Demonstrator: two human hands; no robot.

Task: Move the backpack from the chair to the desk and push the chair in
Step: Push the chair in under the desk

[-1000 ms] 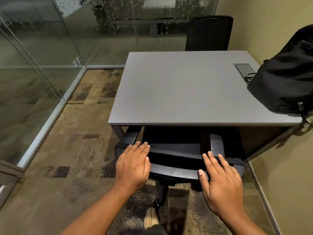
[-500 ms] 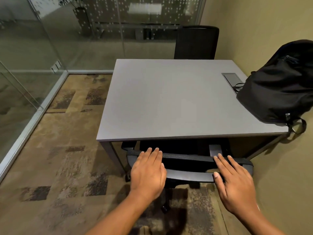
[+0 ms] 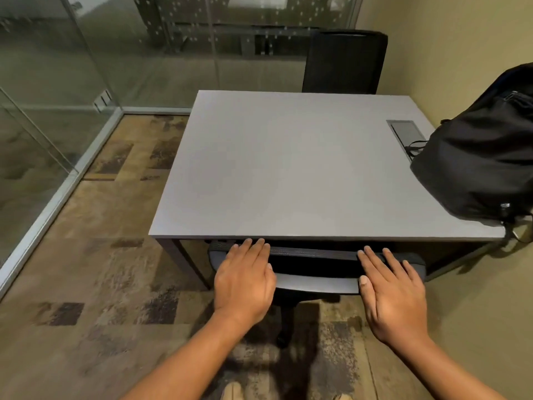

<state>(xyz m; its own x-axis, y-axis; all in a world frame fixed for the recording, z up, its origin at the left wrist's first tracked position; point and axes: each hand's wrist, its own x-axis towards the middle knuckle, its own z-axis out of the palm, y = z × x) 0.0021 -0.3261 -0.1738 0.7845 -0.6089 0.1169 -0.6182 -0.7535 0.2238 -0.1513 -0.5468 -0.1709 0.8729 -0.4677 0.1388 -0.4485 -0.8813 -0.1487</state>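
Observation:
The black backpack [image 3: 476, 166] lies on the right side of the grey desk [image 3: 288, 174], leaning against the wall, a strap hanging over the desk's front right corner. The dark office chair [image 3: 314, 265] sits under the desk's front edge; only the top of its backrest shows. My left hand [image 3: 245, 280] rests flat on the left end of the backrest, fingers spread and straight. My right hand [image 3: 392, 293] lies flat on the right end the same way. Neither hand curls around the chair.
A second black chair [image 3: 344, 63] stands at the desk's far side. Glass partitions [image 3: 57, 82] close off the left and back. A beige wall [image 3: 476, 298] runs close along the right. A cable hatch [image 3: 405, 131] is set in the desktop. Patterned carpet [image 3: 86, 284] covers the floor.
The chair has rolled further under the desk with both hands flat on its backrest; its seat and armrests are now hidden. The view has shifted forward.

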